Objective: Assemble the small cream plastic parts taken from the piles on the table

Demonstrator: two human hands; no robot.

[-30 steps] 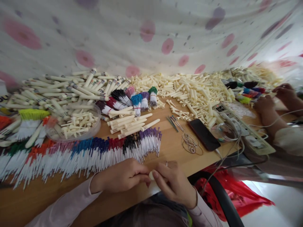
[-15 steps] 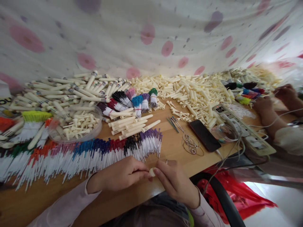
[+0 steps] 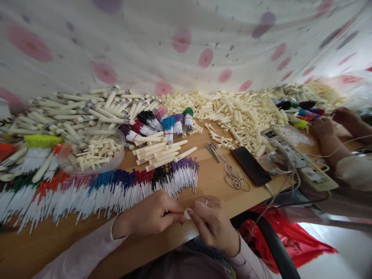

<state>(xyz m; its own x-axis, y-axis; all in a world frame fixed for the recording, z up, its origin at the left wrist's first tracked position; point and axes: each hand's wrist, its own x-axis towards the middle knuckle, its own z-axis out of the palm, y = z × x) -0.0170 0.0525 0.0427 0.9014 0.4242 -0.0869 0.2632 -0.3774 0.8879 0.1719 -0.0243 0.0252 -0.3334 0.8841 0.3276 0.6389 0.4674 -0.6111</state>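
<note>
Just over the table's front edge, my right hand (image 3: 216, 223), with a ring on one finger, is closed around a cream plastic pen part (image 3: 187, 214). Only a short end of it shows; the rest lies hidden in the fingers. My left hand (image 3: 148, 215) is pinched shut, its fingertips meeting that end from the left. Whatever sits between them is hidden. Behind my hands runs a row of pen refills (image 3: 116, 190) with white tubes and coloured heads. Several cream pen barrels (image 3: 162, 153) lie beyond the row.
A round plastic tub (image 3: 120, 155) holds small cream parts. Finished-looking pens (image 3: 78, 106) and loose cream parts (image 3: 221, 108) are heaped behind. Rightward lie tweezers (image 3: 212, 153), rubber bands (image 3: 234, 176), a phone (image 3: 251, 166) and a power strip (image 3: 302, 162). A co-worker's hands (image 3: 321, 128) are far right.
Both hands stay together at the cream pen part. My left hand has shifted slightly right and up, and its fingertips are tilted a little differently. The co-worker's hands moved slightly.
</note>
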